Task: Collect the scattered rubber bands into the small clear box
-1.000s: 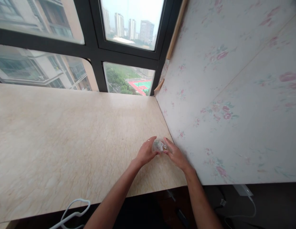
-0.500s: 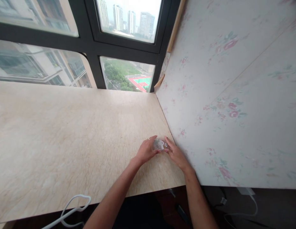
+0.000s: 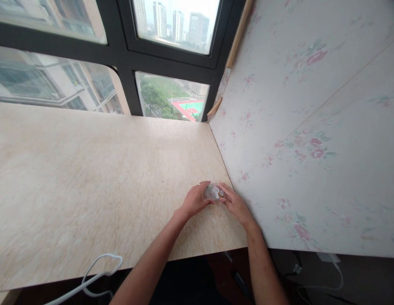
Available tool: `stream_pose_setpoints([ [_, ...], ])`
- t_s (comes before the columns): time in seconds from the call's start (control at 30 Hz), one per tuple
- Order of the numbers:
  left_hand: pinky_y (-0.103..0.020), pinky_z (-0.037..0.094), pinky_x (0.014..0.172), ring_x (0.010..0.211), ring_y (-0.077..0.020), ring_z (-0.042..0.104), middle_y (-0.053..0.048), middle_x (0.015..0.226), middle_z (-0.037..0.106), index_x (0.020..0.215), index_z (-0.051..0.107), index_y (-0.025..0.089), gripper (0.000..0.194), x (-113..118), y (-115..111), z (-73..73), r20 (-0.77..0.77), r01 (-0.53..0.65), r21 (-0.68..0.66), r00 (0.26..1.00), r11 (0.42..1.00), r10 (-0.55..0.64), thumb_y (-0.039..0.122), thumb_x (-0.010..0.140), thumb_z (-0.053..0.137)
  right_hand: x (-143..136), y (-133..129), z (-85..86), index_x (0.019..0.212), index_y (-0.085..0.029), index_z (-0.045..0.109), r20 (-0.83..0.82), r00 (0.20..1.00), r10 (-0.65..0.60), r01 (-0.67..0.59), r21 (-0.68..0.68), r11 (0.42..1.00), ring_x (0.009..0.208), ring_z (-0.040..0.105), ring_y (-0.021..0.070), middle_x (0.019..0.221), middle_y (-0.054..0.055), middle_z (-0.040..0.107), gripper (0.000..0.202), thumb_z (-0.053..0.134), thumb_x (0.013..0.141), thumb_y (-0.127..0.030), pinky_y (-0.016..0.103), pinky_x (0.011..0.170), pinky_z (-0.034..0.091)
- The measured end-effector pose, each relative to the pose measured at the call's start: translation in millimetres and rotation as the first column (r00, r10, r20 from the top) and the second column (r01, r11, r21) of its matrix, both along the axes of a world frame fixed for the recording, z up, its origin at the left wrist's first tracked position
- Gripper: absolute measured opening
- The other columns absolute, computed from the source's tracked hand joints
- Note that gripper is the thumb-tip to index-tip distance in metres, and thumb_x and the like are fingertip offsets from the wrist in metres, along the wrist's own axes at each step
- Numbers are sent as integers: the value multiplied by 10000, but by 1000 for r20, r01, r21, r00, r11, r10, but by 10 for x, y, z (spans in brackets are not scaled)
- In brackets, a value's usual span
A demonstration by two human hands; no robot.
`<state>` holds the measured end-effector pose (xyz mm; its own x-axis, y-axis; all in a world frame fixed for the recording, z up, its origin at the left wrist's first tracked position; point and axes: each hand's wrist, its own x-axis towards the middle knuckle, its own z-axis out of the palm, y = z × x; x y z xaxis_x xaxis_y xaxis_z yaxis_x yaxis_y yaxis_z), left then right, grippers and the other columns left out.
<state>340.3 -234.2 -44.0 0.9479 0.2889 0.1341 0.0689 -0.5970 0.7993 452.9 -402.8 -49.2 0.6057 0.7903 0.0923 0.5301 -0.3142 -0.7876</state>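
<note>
Lower centre-right: left hand (image 3: 195, 200) and right hand (image 3: 237, 207) clamp opposite ends of a small clear case (image 3: 214, 192), presumably to steady it; contents unclear.

The small clear box (image 3: 214, 192) between your hands looks like shiny, smooth plastic, the cream slab (image 3: 98, 178) with tan streaks looks like smooth, slightly shiny stone, and the white wall (image 3: 279, 178) with pink flowers looks like flat, dull paper.
</note>
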Motion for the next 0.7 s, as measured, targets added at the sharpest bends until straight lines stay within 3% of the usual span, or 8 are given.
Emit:
stream_pose_setpoints([
  [0.23,-368,416,991,1148,-251,550,-96,1336,515,1169,610,223,514,-4,-7,10,-30,12,23,999,1000,-12,280,680,757,-51,-23,80,1231,-275,588,72,997,6,-4,-26,1000,1290,411,193,1427,12,406,414,494,842,-169,400,1088,330],
  [0.5,-348,418,997,1179,-244,527,-82,1368,485,1193,602,246,511,-24,-53,-16,-47,-7,73,999,997,10,244,701,738,-120,-40,-37,1191,-293,610,45,997,-63,61,57,997,1210,506,206,1408,-28,420,381,442,867,-182,390,975,477],
  [0.7,-374,406,1013,1212,-252,493,-109,1341,506,1182,611,210,493,-19,-66,-52,0,-15,141,1000,990,15,252,705,732,-139,-21,-32,1189,-312,612,84,994,-70,70,7,998,1145,563,217,1400,-22,429,389,453,864,-169,407,943,504],
])
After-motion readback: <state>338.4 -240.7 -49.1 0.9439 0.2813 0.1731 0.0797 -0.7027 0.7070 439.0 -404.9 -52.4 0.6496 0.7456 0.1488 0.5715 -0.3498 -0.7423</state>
